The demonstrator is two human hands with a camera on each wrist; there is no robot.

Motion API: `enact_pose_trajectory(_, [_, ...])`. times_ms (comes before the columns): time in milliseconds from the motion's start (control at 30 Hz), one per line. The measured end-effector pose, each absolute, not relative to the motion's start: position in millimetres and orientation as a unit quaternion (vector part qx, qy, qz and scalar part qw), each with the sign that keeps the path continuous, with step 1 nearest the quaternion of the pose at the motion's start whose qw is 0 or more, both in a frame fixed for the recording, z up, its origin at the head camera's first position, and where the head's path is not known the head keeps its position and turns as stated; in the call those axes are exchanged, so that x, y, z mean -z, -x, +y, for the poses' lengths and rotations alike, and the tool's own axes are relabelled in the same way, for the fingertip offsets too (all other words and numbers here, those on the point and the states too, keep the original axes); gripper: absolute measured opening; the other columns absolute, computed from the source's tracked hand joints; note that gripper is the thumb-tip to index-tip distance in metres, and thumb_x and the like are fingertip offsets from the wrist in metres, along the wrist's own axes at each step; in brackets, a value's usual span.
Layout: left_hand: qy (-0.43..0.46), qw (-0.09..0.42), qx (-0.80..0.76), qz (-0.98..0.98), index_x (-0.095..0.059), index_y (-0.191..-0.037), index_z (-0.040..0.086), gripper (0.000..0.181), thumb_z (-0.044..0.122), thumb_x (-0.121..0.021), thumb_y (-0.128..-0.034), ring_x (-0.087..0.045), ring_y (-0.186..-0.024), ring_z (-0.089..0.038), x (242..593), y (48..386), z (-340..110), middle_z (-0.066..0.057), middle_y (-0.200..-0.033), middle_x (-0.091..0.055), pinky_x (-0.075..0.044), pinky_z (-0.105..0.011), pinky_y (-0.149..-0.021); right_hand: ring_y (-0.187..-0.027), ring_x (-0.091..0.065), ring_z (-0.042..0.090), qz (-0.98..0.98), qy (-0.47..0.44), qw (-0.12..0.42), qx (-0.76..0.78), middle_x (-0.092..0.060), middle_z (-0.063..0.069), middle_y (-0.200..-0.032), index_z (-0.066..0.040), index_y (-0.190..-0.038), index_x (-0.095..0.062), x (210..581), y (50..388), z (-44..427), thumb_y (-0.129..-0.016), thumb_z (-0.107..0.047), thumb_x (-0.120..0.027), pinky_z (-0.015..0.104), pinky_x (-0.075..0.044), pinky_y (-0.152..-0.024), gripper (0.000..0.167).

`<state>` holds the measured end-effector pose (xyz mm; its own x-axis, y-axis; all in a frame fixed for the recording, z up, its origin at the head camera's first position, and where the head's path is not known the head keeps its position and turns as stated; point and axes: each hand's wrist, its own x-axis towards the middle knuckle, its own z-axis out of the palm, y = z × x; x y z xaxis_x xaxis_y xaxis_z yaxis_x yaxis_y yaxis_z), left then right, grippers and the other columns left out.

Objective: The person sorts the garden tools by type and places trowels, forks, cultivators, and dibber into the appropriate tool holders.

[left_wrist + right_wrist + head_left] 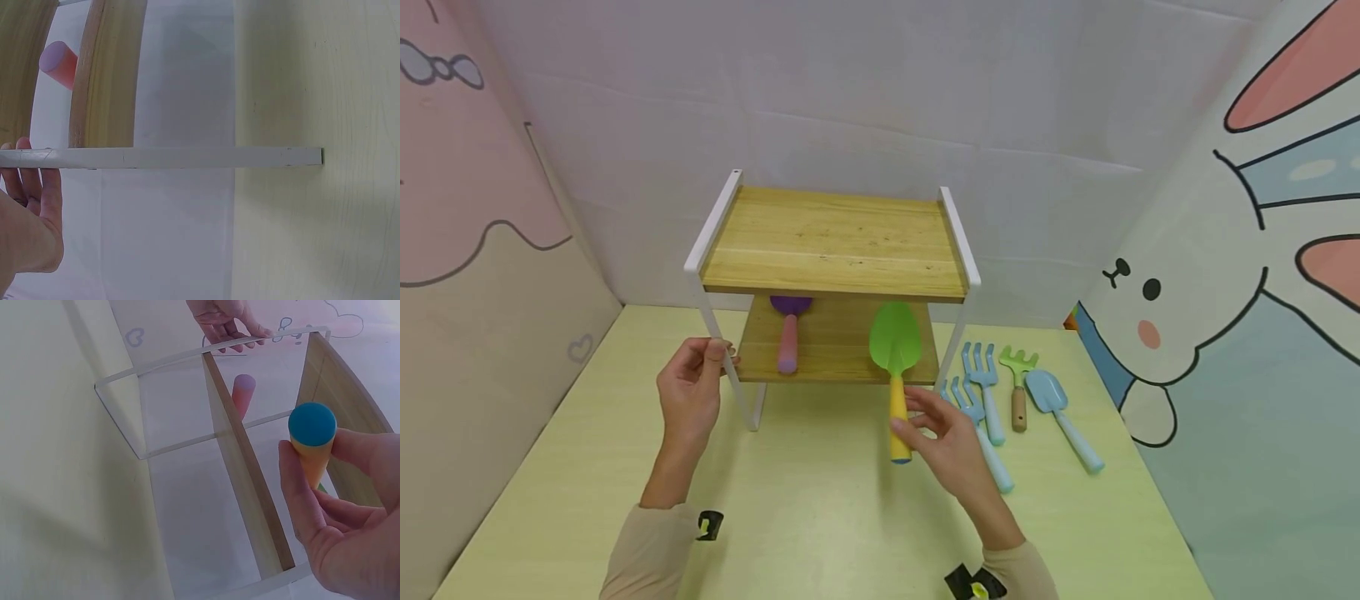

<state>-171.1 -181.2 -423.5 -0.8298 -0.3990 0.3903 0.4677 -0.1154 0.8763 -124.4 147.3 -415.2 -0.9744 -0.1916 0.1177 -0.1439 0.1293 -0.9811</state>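
I have the green trowel (895, 340) at the front opening of the rack (960, 237), its blade below the upper board (835, 242); whether it touches the lower board (842, 333) I cannot tell. My right hand (946, 442) pinches its handle, fingers and thumb curled; my left hand (692, 387) grips the rack's left front upright (187, 157). I judge this the placing step, calling for a level slide inward, then lowering. The rack's upper front edge leaves little headroom; on its lower level, room lies between the purple trowel (787, 343) and right front upright (952, 346).
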Motion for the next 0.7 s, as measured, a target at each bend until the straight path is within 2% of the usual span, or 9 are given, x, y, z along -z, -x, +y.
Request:
enact_pose_trajectory(167, [0.032, 0.289, 0.749, -0.595, -0.061, -0.099, -0.017, 0.02, 0.002, -0.06, -0.103, -0.072, -0.074, -0.012, 423, 171, -181, -0.003, -0.085, -0.071, -0.061, -0.021, -0.077, -0.099, -0.071, 0.023, 0.748, 0.067, 0.029, 0.66, -0.067, 0.016, -0.123, -0.005, -0.139, -0.061, 413, 130, 142, -0.093, -0.008, -0.077, 0.026, -0.062, -0.076, 0.049])
enact_pose_trajectory(700, [0.025, 0.29, 0.741, -0.604, -0.059, -0.1, -0.02, 0.022, 0.002, -0.06, -0.1033, -0.072, -0.074, -0.012, 424, 171, -182, -0.003, -0.085, -0.07, -0.061, -0.021, -0.078, -0.098, -0.072, 0.018, 0.73, 0.051, 0.044, 0.681, -0.068, 0.019, -0.125, 0.001, -0.138, -0.06, 406, 148, 126, -0.094, -0.008, -0.076, 0.027, -0.062, -0.076, 0.048])
